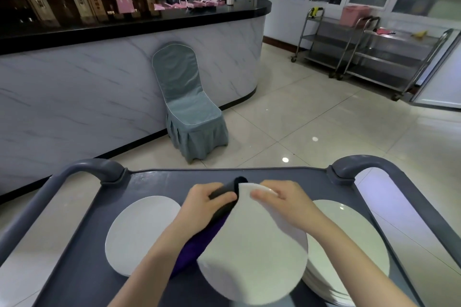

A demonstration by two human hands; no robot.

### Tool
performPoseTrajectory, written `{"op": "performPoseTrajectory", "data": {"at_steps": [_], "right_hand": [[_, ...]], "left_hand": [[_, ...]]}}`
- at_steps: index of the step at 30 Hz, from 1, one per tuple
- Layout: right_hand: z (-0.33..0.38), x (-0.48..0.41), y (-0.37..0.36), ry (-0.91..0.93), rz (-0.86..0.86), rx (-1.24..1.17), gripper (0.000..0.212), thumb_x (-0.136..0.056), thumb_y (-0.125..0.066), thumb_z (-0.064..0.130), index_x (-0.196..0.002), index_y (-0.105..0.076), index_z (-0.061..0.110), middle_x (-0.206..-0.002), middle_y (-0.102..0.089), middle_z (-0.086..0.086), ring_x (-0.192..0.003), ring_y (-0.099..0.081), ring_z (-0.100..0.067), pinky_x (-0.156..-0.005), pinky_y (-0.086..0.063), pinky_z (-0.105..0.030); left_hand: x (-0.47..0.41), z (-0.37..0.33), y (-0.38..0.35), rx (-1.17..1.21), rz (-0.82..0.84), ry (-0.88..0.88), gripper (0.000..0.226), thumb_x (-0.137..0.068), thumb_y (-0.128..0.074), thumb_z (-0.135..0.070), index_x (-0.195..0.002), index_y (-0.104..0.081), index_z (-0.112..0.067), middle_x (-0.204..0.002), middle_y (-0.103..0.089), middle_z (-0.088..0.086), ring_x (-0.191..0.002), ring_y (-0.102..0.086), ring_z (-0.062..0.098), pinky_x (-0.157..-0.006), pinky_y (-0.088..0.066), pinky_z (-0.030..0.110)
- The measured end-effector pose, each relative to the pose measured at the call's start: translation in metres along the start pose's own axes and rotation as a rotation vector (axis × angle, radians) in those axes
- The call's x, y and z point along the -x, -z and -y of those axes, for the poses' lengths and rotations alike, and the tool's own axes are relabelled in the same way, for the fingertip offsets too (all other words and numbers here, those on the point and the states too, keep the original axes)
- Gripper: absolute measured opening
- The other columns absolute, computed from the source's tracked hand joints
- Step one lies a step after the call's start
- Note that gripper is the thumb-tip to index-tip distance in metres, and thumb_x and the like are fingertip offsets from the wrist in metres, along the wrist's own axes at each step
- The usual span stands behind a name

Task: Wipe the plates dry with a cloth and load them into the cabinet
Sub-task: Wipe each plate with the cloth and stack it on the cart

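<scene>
A white plate (252, 252) is held tilted above the grey cart's top tray (82, 279). My right hand (282, 200) grips its far rim, thumb on the near face. My left hand (207, 203) grips a dark purple cloth (197, 244) folded over the plate's left edge. One white plate (139, 229) lies flat on the tray's left. To the right, a stack of several white plates (349, 252) rests on the tray, partly hidden by the held plate and my right forearm.
The cart has curved grey handles at left (94, 167) and right (369, 163). Beyond it stand a covered grey-blue chair (189, 112) against a marble-fronted counter (99, 87), and steel trolleys (374, 55) at the back right on a tiled floor.
</scene>
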State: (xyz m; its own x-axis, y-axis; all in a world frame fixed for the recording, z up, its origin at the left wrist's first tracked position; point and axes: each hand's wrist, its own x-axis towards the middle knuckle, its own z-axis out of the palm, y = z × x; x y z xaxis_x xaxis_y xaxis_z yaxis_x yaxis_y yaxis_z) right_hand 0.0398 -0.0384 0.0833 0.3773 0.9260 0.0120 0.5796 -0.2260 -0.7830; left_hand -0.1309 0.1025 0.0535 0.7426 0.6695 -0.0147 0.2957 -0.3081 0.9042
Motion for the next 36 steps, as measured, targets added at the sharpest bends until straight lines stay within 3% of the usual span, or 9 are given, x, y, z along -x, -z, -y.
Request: {"op": "performPoseTrajectory", "data": {"at_steps": [5,9,12,16,19,23,27,32,36], "right_hand": [[-0.001,0.001,-0.028,-0.340,-0.675,-0.811,0.036,-0.094,-0.065,0.022,-0.062,-0.053,0.012,-0.063,-0.050,0.003,-0.062,-0.044,-0.016,-0.063,-0.039,-0.025],[0.012,0.007,-0.083,-0.504,-0.940,-0.962,0.021,-0.101,-0.051,0.032,-0.090,-0.063,0.019,-0.080,-0.065,0.007,-0.071,-0.061,-0.013,-0.060,-0.047,-0.025],[-0.004,0.027,-0.079,-0.430,-0.694,-0.762,0.008,-0.100,-0.054,0.028,-0.105,-0.061,0.026,-0.097,-0.069,0.004,-0.089,-0.066,-0.016,-0.070,-0.052,-0.029],[-0.022,0.054,-0.050,-0.026,-0.429,-0.188,0.064,-0.090,-0.069,0.041,-0.144,-0.036,0.049,-0.152,-0.039,0.026,-0.138,-0.034,0.012,-0.106,-0.030,-0.006],[-0.030,0.055,-0.041,0.466,-0.260,0.593,0.062,-0.094,-0.052,0.060,-0.146,-0.050,0.026,-0.160,-0.036,0.001,-0.150,-0.028,-0.017,-0.120,-0.020,-0.045],[-0.024,0.043,-0.040,0.648,-0.218,0.935,0.055,-0.077,-0.077,0.024,-0.130,-0.067,0.018,-0.138,-0.062,-0.005,-0.126,-0.060,-0.028,-0.109,-0.039,-0.060],[-0.012,0.039,-0.034,0.660,-0.333,0.663,0.035,-0.086,-0.075,0.016,-0.121,-0.073,0.017,-0.129,-0.068,-0.001,-0.117,-0.067,-0.024,-0.095,-0.055,-0.048],[0.028,0.043,-0.039,0.281,-0.177,0.049,0.023,-0.098,-0.047,0.048,-0.106,-0.068,0.050,-0.102,-0.069,0.030,-0.090,-0.062,0.010,-0.080,-0.045,-0.009],[0.052,0.030,-0.037,0.013,-0.381,-0.521,0.040,-0.098,-0.055,0.047,-0.061,-0.062,0.032,-0.060,-0.061,0.018,-0.057,-0.052,0.004,-0.056,-0.040,-0.008]], "left_hand": [[0.019,0.010,-0.038,0.651,-0.517,0.440,0.025,-0.095,-0.063,-0.033,-0.080,-0.071,-0.015,-0.078,-0.075,0.005,-0.069,-0.066,0.017,-0.066,-0.056,0.031],[0.020,0.001,-0.065,0.847,-0.696,0.587,0.020,-0.095,-0.062,-0.033,-0.086,-0.069,-0.017,-0.086,-0.072,0.003,-0.080,-0.067,0.020,-0.070,-0.053,0.032],[0.015,0.011,-0.040,0.806,-0.651,0.569,0.024,-0.095,-0.064,-0.030,-0.084,-0.069,-0.009,-0.080,-0.071,0.005,-0.077,-0.066,0.024,-0.071,-0.053,0.033],[0.010,0.020,-0.007,0.701,-0.578,0.555,0.030,-0.094,-0.063,-0.034,-0.089,-0.069,-0.005,-0.085,-0.076,0.007,-0.080,-0.070,0.026,-0.072,-0.057,0.037],[0.003,0.016,0.007,0.639,-0.483,0.555,0.035,-0.095,-0.063,-0.035,-0.087,-0.067,-0.001,-0.084,-0.073,0.009,-0.078,-0.067,0.025,-0.076,-0.056,0.038],[-0.006,-0.005,0.011,0.595,-0.397,0.504,0.033,-0.095,-0.061,-0.037,-0.080,-0.070,-0.009,-0.072,-0.076,0.001,-0.059,-0.071,0.014,-0.055,-0.054,0.025],[-0.004,-0.021,0.011,0.848,-0.349,0.536,0.036,-0.093,-0.062,-0.045,-0.091,-0.075,-0.012,-0.083,-0.078,0.007,-0.066,-0.074,0.021,-0.051,-0.054,0.024],[-0.005,-0.047,-0.017,0.859,-0.236,0.476,0.089,-0.071,-0.059,-0.082,-0.134,-0.057,-0.019,-0.132,-0.064,0.004,-0.120,-0.060,0.023,-0.108,-0.042,0.044],[0.010,-0.054,-0.057,0.245,-0.209,-0.214,0.062,-0.099,-0.028,-0.054,-0.156,-0.011,-0.035,-0.164,-0.010,-0.019,-0.151,-0.004,0.002,-0.124,-0.009,0.037]]}}
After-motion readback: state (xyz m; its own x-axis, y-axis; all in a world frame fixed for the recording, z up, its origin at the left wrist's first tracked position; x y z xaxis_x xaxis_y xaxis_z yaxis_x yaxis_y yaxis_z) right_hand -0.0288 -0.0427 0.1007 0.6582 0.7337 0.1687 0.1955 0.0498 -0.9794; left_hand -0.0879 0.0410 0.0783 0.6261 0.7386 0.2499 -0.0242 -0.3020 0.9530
